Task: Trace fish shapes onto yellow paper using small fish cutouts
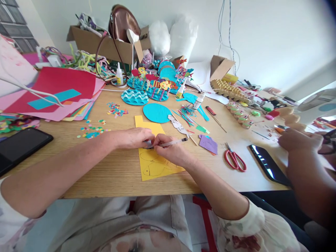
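Note:
A sheet of yellow paper (147, 175) lies on the table in front of me, with fish outlines drawn on its lower part. My right hand (172, 151) is closed around a clear pen (174, 142), its dark end pointing right and its tip hidden by the fingers. My left hand (138, 138) presses on the sheet with bent fingers close together. A small pale piece (147, 144) shows under its fingertips, mostly covered. Just beyond the sheet lie a blue oval (156, 112) and a white paper cutout (179, 126) with drawn lines.
Red-handled scissors (235, 159) and a phone (269, 164) lie to the right, near another person's hand (300, 140). Purple paper scraps (208, 144) are nearer. Confetti (93, 132), another phone (25, 145) and coloured sheets (65, 84) are left. Blue fish decorations (149, 87) stand behind.

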`<move>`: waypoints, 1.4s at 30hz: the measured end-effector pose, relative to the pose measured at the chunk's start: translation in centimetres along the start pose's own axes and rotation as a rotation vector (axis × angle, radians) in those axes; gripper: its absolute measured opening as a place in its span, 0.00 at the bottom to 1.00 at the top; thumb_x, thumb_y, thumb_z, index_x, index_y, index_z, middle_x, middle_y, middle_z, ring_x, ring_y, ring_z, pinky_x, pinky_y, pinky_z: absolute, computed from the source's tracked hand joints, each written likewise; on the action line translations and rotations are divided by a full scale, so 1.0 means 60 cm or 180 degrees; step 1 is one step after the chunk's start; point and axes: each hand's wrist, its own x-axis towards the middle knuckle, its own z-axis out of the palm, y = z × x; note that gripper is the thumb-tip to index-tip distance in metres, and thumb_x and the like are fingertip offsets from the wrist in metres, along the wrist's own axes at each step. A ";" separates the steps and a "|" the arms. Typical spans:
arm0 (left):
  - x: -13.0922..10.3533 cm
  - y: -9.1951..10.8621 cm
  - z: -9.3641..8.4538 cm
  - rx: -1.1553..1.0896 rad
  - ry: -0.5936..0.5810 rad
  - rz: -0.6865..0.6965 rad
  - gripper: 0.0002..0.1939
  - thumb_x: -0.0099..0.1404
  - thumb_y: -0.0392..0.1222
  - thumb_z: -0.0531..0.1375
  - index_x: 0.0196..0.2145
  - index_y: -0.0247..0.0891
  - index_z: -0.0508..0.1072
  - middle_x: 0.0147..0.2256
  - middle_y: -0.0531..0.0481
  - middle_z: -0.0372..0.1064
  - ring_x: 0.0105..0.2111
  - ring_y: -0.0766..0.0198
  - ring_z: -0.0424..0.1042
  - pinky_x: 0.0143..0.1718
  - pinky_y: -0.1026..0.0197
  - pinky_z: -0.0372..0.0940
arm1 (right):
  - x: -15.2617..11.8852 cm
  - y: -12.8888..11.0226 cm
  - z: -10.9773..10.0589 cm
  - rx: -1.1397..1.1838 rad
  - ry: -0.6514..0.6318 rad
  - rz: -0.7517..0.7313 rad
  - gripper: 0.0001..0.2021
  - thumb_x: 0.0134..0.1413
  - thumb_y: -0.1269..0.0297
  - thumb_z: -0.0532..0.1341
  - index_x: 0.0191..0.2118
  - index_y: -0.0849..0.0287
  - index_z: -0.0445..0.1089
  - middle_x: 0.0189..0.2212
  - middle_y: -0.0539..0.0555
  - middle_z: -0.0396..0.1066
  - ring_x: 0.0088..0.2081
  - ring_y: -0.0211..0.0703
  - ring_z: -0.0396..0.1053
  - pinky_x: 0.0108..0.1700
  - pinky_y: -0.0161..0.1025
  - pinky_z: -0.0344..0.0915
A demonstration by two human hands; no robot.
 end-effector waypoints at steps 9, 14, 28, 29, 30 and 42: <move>0.000 -0.016 0.008 -0.0052 0.0032 0.0175 0.07 0.61 0.32 0.53 0.36 0.37 0.70 0.32 0.53 0.64 0.32 0.67 0.64 0.32 0.69 0.56 | -0.001 0.009 -0.002 0.0033 0.0087 0.0101 0.04 0.39 0.75 0.54 0.23 0.59 0.62 0.18 0.44 0.60 0.21 0.30 0.54 0.22 0.29 0.49; 0.000 -0.014 0.005 0.0013 0.0027 0.0139 0.08 0.60 0.31 0.53 0.37 0.36 0.70 0.32 0.52 0.64 0.33 0.67 0.65 0.32 0.68 0.56 | -0.001 0.007 -0.004 0.0099 0.0083 0.0262 0.04 0.39 0.75 0.53 0.22 0.59 0.61 0.18 0.44 0.60 0.21 0.31 0.55 0.22 0.29 0.50; 0.006 -0.011 0.010 0.0079 0.0036 0.0017 0.07 0.59 0.33 0.53 0.34 0.36 0.70 0.32 0.52 0.65 0.32 0.66 0.65 0.32 0.67 0.57 | -0.001 -0.002 -0.006 0.0097 0.0083 0.0269 0.05 0.38 0.76 0.53 0.22 0.59 0.61 0.17 0.44 0.59 0.21 0.30 0.55 0.23 0.29 0.51; 0.006 -0.009 0.010 0.0101 0.0022 -0.0043 0.07 0.59 0.33 0.53 0.34 0.36 0.70 0.31 0.52 0.65 0.32 0.66 0.65 0.32 0.67 0.57 | -0.001 -0.004 -0.007 0.0078 0.0083 0.0255 0.05 0.38 0.76 0.53 0.22 0.59 0.61 0.17 0.44 0.58 0.21 0.30 0.55 0.23 0.29 0.51; 0.006 -0.006 0.009 0.0126 0.0008 -0.0089 0.07 0.59 0.33 0.53 0.34 0.36 0.70 0.31 0.52 0.66 0.32 0.66 0.66 0.32 0.67 0.58 | -0.001 -0.004 -0.008 0.0062 0.0081 0.0246 0.05 0.38 0.77 0.53 0.21 0.59 0.61 0.17 0.43 0.58 0.21 0.30 0.54 0.23 0.29 0.51; 0.008 -0.006 0.010 0.0245 0.0002 -0.0100 0.11 0.58 0.30 0.55 0.39 0.37 0.70 0.37 0.51 0.67 0.38 0.65 0.67 0.38 0.67 0.59 | -0.005 0.012 -0.015 0.0018 0.0117 0.0292 0.04 0.40 0.75 0.53 0.22 0.60 0.61 0.18 0.44 0.60 0.21 0.31 0.56 0.23 0.30 0.50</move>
